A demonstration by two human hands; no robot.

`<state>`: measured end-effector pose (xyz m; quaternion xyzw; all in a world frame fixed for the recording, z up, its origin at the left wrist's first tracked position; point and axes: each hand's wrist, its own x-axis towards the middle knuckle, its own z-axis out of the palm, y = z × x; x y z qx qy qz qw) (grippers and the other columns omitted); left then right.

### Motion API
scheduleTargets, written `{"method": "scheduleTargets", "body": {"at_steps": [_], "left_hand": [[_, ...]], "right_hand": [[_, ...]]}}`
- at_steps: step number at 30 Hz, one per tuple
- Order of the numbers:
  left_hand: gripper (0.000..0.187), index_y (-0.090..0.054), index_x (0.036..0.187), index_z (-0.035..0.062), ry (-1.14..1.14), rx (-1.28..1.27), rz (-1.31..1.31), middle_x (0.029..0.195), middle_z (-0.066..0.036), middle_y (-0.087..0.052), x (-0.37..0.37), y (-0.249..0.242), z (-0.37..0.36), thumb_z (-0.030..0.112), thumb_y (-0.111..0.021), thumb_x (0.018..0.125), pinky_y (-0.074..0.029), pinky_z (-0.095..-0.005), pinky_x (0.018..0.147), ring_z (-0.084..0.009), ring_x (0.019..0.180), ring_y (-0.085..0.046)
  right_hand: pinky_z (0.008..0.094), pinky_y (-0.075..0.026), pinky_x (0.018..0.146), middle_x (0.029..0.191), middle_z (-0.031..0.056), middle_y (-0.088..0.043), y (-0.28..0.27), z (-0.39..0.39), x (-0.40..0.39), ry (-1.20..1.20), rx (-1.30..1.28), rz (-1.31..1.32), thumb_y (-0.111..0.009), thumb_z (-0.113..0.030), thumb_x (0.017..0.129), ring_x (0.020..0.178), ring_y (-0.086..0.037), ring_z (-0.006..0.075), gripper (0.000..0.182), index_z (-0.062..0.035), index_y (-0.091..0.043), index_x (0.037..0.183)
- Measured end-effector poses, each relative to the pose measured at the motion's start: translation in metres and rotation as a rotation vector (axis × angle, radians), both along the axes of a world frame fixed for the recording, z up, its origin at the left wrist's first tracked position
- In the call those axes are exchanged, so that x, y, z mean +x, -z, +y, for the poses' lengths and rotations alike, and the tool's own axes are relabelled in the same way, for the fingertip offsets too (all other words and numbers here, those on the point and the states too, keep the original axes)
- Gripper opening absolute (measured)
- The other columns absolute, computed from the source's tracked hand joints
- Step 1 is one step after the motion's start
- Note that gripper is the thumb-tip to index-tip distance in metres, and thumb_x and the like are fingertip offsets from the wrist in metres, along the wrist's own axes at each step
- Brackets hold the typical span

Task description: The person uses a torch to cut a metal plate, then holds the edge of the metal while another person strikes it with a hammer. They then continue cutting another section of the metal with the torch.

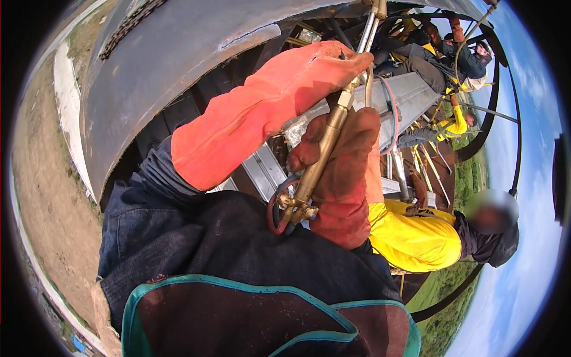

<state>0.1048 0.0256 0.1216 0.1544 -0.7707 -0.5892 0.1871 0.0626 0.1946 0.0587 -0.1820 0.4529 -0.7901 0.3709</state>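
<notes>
A brass cutting torch point(326, 143) runs diagonally up the middle of the head view, its valve end low and its thin tubes reaching to the top edge. My left hand point(303, 77), in a long orange-red leather glove, closes its fingers around the tubes near the upper part. Lower down, my right hand point(348, 184) in a darker, dirt-stained red glove wraps the ribbed handle. The brass valves point(297, 208) and a looped red hose point(273, 211) sit just below that hand, close to my dark clothing. The torch's tip lies outside the view.
A large curved steel plate point(178, 59) with a jagged cut edge arches over the left and top. A chain point(131, 27) lies on it. Beside me at right is a person in a yellow shirt point(416, 238). Several other people work among metal beams at upper right. Ground shows far left.
</notes>
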Motion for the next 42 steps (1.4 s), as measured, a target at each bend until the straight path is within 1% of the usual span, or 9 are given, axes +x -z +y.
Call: {"method": "scheduleTargets", "body": {"at_steps": [3,5,8,15,17,20,26,29,42], "left_hand": [[0.071,-0.078,0.140,0.0087,0.038,0.288,0.065,0.132,-0.009,-0.080,0.011,0.014,0.000,0.070,-0.065,0.107,-0.051,-0.0387,0.109,-0.0237,0.124,-0.071],[0.050,-0.078,0.128,0.0060,0.412,0.308,0.330,0.113,-0.005,-0.080,0.013,0.027,-0.008,0.051,-0.063,0.116,-0.053,-0.0375,0.104,-0.0185,0.110,-0.072],[0.037,-0.078,0.116,0.0042,0.648,0.511,0.389,0.104,-0.005,-0.080,0.011,0.036,0.005,0.038,-0.063,0.118,-0.055,-0.0348,0.098,-0.0179,0.098,-0.075],[0.036,-0.079,0.129,0.0069,0.473,0.858,0.112,0.114,-0.001,-0.079,0.060,0.023,0.028,0.038,-0.076,0.109,-0.054,-0.0352,0.102,-0.0121,0.110,-0.070],[0.043,-0.077,0.142,0.0099,0.446,0.819,0.036,0.117,-0.001,-0.079,0.067,0.046,0.024,0.031,-0.081,0.104,-0.052,-0.0364,0.110,-0.0128,0.119,-0.068],[0.052,-0.076,0.143,0.0081,0.393,0.813,0.007,0.121,-0.003,-0.080,0.081,0.053,0.018,0.025,-0.090,0.096,-0.057,-0.0371,0.103,-0.0143,0.122,-0.070],[0.053,-0.077,0.150,0.0068,0.410,0.810,0.179,0.137,-0.010,-0.081,0.081,0.072,0.016,0.030,-0.086,0.103,-0.055,-0.0401,0.115,-0.0205,0.130,-0.072],[0.039,-0.075,0.136,0.0132,0.481,0.776,0.276,0.124,0.001,-0.076,0.087,0.068,0.010,0.032,-0.083,0.103,-0.053,-0.0370,0.109,-0.0131,0.120,-0.066],[0.042,-0.077,0.134,0.0081,0.464,0.902,0.128,0.123,-0.005,-0.079,0.096,0.084,0.003,0.033,-0.086,0.102,-0.056,-0.0387,0.105,-0.0164,0.118,-0.070]], "right_hand": [[0.0478,-0.059,0.046,0.091,0.0103,-0.070,-0.012,-0.001,-0.011,-0.015,-0.021,0.132,-0.047,-0.092,0.105,0.053,-0.065,0.0280,0.085,-0.0125,-0.063,0.129],[0.0426,-0.059,0.044,0.092,0.0100,-0.068,-0.031,0.000,-0.023,-0.121,-0.068,0.122,-0.049,-0.091,0.105,0.053,-0.065,0.0244,0.089,-0.0064,-0.062,0.130],[0.0349,-0.056,0.041,0.090,0.0085,-0.067,-0.068,0.015,-0.031,-0.196,-0.104,0.063,-0.049,-0.092,0.105,0.051,-0.064,0.0184,0.103,0.0043,-0.055,0.142],[0.0332,-0.052,0.037,0.076,0.0073,-0.063,-0.085,0.050,-0.012,-0.406,0.347,0.004,-0.047,-0.096,0.101,0.043,-0.059,0.0177,0.111,0.0031,-0.047,0.151],[0.0353,-0.053,0.038,0.073,0.0105,-0.064,-0.074,0.055,-0.007,-0.457,0.410,-0.040,-0.055,-0.078,0.096,0.043,-0.060,0.0211,0.099,0.0024,-0.048,0.153],[0.0408,-0.056,0.040,0.073,0.0173,-0.066,-0.067,0.052,0.001,-0.475,0.465,-0.185,-0.072,-0.038,0.089,0.044,-0.063,0.0280,0.077,0.0033,-0.053,0.151],[0.0429,-0.056,0.040,0.074,0.0188,-0.066,-0.057,0.046,0.014,-0.412,0.373,-0.256,-0.072,-0.038,0.089,0.043,-0.061,0.0303,0.081,0.0026,-0.049,0.156],[0.0427,-0.056,0.040,0.075,0.0190,-0.066,-0.058,0.044,0.019,-0.409,0.465,-0.175,-0.072,-0.040,0.088,0.043,-0.060,0.0302,0.085,0.0018,-0.047,0.158],[0.0409,-0.055,0.040,0.074,0.0185,-0.067,-0.054,0.034,0.029,-0.409,0.471,-0.330,-0.072,-0.046,0.091,0.043,-0.059,0.0285,0.085,0.0016,-0.050,0.157]]}}
